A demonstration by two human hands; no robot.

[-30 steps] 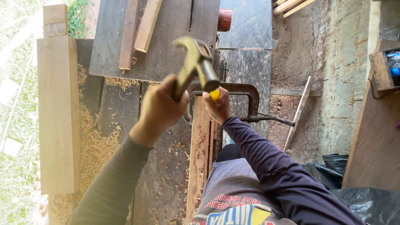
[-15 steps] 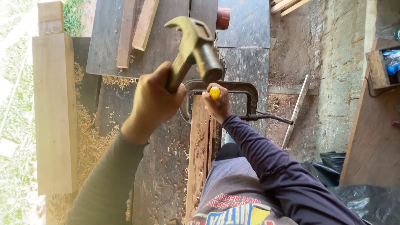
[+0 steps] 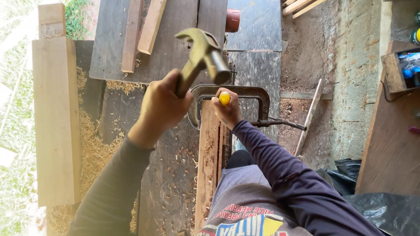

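My left hand [image 3: 162,107] grips the handle of a claw hammer [image 3: 205,52], whose head hangs just above and left of a yellow-capped chisel [image 3: 224,98]. My right hand [image 3: 227,111] is closed around that chisel, holding it upright on a narrow reddish wooden board [image 3: 209,161]. A metal C-clamp [image 3: 245,94] arches around the far end of the board, pinning it to the dark workbench [image 3: 170,175]. The chisel's blade is hidden by my fingers.
A wide pale plank [image 3: 57,118] lies at the left beside wood shavings [image 3: 94,148]. Two wood strips [image 3: 142,30] rest on the far bench. A thin slat [image 3: 308,118] leans on the dirt floor at right. A wooden box [image 3: 400,70] and black plastic [image 3: 380,209] sit further right.
The hammer rose higher half a second ago, and has now come back down a little toward the chisel's yellow cap. My right hand and the chisel stayed put.
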